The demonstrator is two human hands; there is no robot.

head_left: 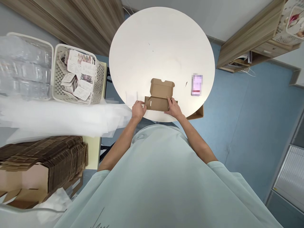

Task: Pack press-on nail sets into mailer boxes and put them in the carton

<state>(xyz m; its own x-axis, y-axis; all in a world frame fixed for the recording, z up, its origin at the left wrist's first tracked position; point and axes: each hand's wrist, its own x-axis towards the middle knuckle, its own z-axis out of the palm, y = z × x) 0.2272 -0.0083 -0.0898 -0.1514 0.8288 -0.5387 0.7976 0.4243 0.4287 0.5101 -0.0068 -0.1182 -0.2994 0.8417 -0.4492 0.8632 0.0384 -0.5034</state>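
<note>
A small brown cardboard box (160,104) lies partly folded at the near edge of the round white table (161,38), its notched lid flap (162,88) pointing away from me. My left hand (139,110) grips the box's left end, thumb and fingers bent against the side panel. At the right end, my right hand (174,108) holds the box with fingers over the panel and thumb at the near edge. A thin translucent white sheet (131,97) lies just beyond my left hand. To the right is a pixelated pink-purple item (196,85).
On the left side stand a white basket of printed cards (93,91), a basket of clear plastic packs (30,68), a pile of white sheets (61,115) and stacked flattened cardboard boxes (64,155). An open cardboard box (198,114) sits below the table's right edge.
</note>
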